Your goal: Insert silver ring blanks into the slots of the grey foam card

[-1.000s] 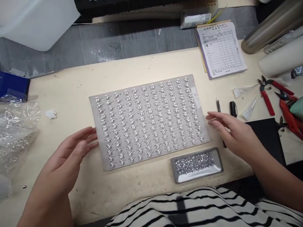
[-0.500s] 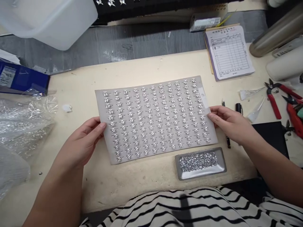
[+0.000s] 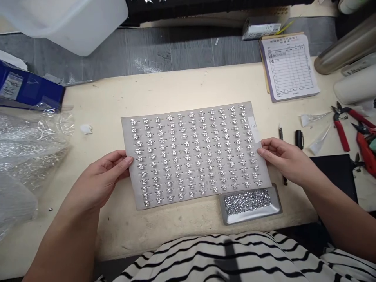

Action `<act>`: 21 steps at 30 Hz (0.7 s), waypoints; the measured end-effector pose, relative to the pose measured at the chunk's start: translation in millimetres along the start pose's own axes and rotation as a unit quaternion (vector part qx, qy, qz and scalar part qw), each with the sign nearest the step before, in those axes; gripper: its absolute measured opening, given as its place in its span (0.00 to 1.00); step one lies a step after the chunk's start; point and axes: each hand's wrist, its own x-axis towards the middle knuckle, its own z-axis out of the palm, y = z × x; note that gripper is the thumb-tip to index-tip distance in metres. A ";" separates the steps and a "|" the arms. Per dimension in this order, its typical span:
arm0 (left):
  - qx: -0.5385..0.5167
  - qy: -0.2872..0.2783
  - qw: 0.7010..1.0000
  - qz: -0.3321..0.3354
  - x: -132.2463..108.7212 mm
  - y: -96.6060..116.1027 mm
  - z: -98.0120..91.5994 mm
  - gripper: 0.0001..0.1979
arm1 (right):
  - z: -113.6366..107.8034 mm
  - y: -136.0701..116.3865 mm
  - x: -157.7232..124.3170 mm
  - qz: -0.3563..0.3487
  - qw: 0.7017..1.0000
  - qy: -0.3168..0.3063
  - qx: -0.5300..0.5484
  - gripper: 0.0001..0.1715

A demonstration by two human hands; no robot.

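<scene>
A grey card [image 3: 182,178] carries many small silver star-shaped pieces in rows, with a white "132" label [image 3: 253,131] at its upper right. My left hand [image 3: 101,176] pinches the card's left edge, thumb on top and fingers behind. At the opposite edge my right hand [image 3: 283,158] grips it the same way. Just below the card's lower right corner lies a small metal tray [image 3: 277,205] of glittering stones [image 3: 248,201]; the card's edge slightly overlaps the tray's top rim.
Clear plastic bags [image 3: 26,156] and a blue box [image 3: 32,88] lie left. A white tub [image 3: 88,27] stands at the back left. On the right are a form pad [image 3: 292,70], a black pen cap [image 3: 299,139], red-handled pliers [image 3: 340,131] and a black pad [image 3: 335,172].
Both hands have lowered the card slightly toward me, so its lower edge now reaches the tray's rim. The whole view has shifted a little. The grip is the same.
</scene>
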 end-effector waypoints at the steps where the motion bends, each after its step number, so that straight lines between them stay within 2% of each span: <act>1: -0.001 0.001 1.000 -0.001 -0.6 -1.2 -0.3 0.27 | 0.1 0.3 0.1 0.003 1.000 0.000 -0.001 0.29; 8: -0.030 0.006 1.000 -0.007 -2.1 -2.0 1.7 0.23 | -2.1 2.8 1.6 0.008 0.999 -0.006 -0.034 0.27; 13: -0.038 0.022 0.999 0.005 -4.0 -2.2 1.6 0.24 | -0.9 -1.3 -0.7 -0.021 0.999 0.012 -0.046 0.26; 21: -0.065 0.043 0.997 0.007 -8.4 -4.5 -0.8 0.24 | 5.7 -6.9 5.6 -0.030 0.999 0.014 -0.043 0.27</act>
